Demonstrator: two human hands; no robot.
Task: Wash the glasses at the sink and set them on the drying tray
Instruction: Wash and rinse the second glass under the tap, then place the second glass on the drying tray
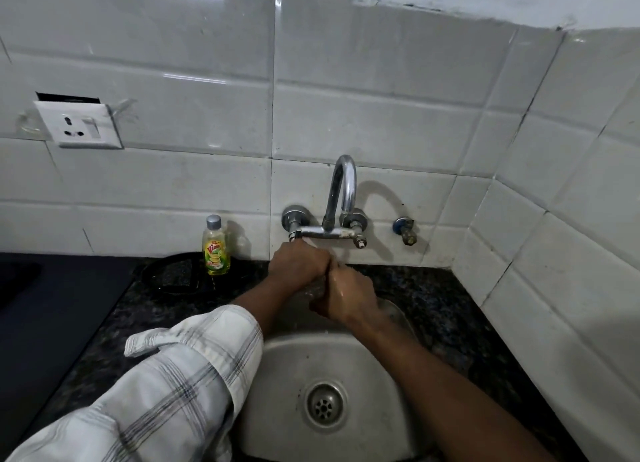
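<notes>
Curled and touching under the tap point(343, 188), above the steel sink point(277, 375): left hand point(299, 264), right hand point(349, 297); cannot tell what gripped. On desk point(433, 288), soap bottle point(215, 250) of yellow liquid.

Both forearms reach forward and meet near the far edge of the surface point(433, 288). The left hand point(299, 264), its arm in a rolled-up checked sleeve point(180, 368), is curled with knuckles up. The right hand point(349, 297), wet and bare-armed, is curled too and touches the left; what either one grips is hidden.
</notes>
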